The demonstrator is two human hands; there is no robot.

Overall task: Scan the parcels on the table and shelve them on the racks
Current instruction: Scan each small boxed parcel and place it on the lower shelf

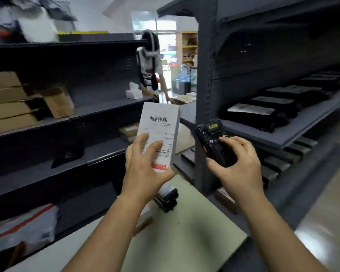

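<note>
My left hand (pixel 145 165) grips a slim white parcel (pixel 161 126) by its lower end, held upright with its barcode label facing me. To its right, my right hand (pixel 236 160) holds a black handheld scanner (pixel 210 140), fingers curled over its keypad, its small screen turned up and its head close to the parcel. Both are raised above the pale green table (pixel 194 232). A small stack of dark flat items (pixel 167 199) lies on the table just below my left hand.
Dark grey racks stand left (pixel 67 122) and right (pixel 294 132). The left rack holds cardboard boxes (pixel 10 101), a tissue box and white mailers (pixel 22 226); the right one holds black parcels (pixel 257 112). A person with a headset (pixel 151 67) bends over a surface down the aisle.
</note>
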